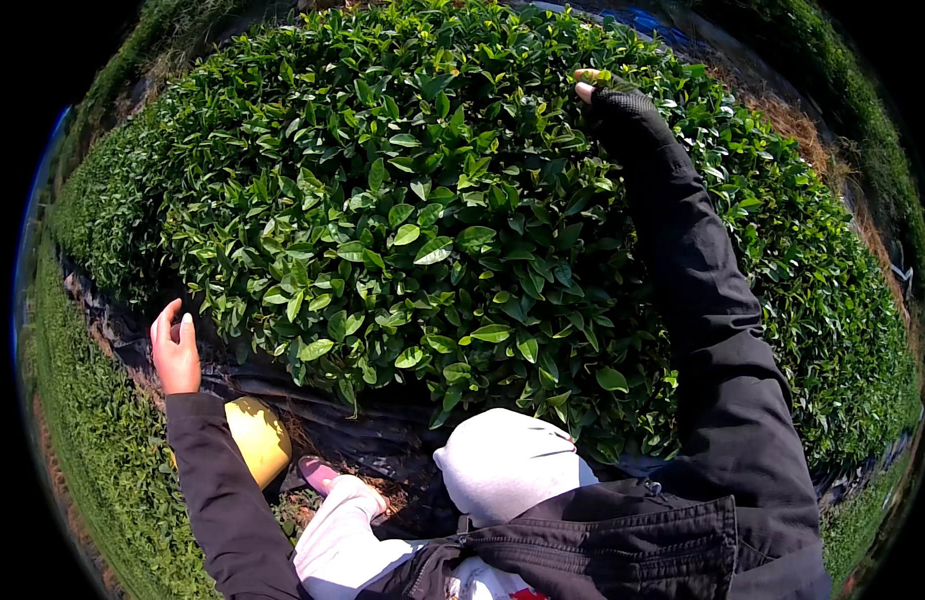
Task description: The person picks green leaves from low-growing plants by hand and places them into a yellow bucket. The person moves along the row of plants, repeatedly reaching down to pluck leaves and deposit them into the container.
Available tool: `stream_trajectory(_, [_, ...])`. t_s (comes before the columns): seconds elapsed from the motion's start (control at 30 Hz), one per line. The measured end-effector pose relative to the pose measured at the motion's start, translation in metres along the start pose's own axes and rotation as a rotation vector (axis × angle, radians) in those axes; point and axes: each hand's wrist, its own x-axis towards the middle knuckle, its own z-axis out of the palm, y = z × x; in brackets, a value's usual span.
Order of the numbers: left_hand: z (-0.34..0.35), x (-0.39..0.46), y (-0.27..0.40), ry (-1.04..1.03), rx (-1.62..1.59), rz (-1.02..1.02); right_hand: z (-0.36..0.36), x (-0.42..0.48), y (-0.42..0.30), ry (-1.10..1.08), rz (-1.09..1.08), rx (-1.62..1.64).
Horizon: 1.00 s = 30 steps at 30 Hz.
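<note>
Before me spreads a wide, dense hedge of tea bushes (432,217) with glossy green leaves. My right hand (608,90), in a dark fingerless glove, reaches over its far right part; thumb and fingertip are close together at a young yellow-green shoot (601,76). Whether they grip it cannot be told for sure. My bare left hand (177,349) is raised at the left, beside the hedge's near edge, fingers slightly curled and thumb apart, with nothing in it. Both sleeves are black.
A yellow rounded container (258,441) stands on the ground by my left forearm, partly hidden. Dark ground sheeting (320,405) runs along the hedge's foot. My light-clad legs and a pink shoe (317,474) are below. Another green row (109,465) lies to the left, with dry grass (796,131) at the right.
</note>
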Motion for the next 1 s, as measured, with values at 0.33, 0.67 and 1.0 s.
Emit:
stream_trajectory(0.33, [0.195, -0.042, 0.26, -0.254, -0.272, 0.737, -0.01, -0.023, 0.038, 0.169, 0.066, -0.777])
stream_trajectory(0.67, [0.223, -0.092, 0.259, -0.5, -0.125, 0.642, 0.033, 0.015, 0.024, 0.044, 0.087, -1.898])
stream_trajectory(1.0, [0.218, -0.099, 0.246, -0.446, -0.187, 0.634, 0.051, 0.024, 0.044, -0.148, -0.016, -1.924])
